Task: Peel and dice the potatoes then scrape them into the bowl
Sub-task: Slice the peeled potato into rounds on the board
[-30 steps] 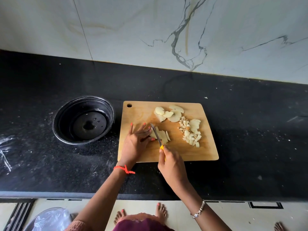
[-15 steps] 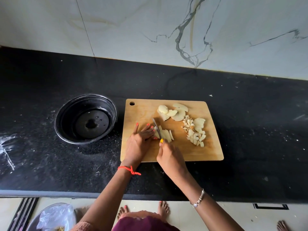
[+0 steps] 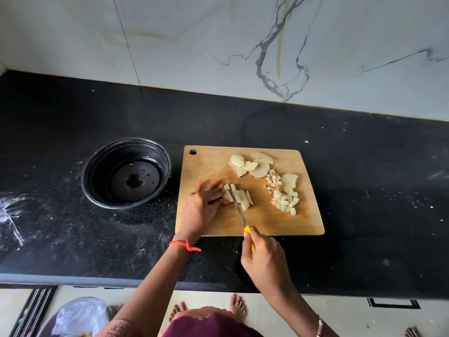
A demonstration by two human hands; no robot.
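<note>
Yellow is the handle of my knife [image 3: 240,215], and my right hand [image 3: 264,259] is curled tight round it, just past the near edge of the wooden board [image 3: 267,222]. The thin blade points away from me and lies across the potato strips [image 3: 243,200]. My left hand [image 3: 201,207] rests on the board near its left edge. Its fingers are mostly straight and close together, and the tips press on the left end of the strips to hold them still.

To cut well, I think I should keep those fingertips back from the blade. I should push straight down and move along a little each time, so the bits come out the same.

The strips are pale and peeled, lined up side by side in the middle of the board. A heap of small cubes [image 3: 283,198] sits toward the right edge. Some round slices [image 3: 252,165] wait by the far edge, not cut up yet. The black bowl [image 3: 167,164] stands on the dark counter [image 3: 364,190] just beside the board's left edge, and I see no potato in it.
</note>
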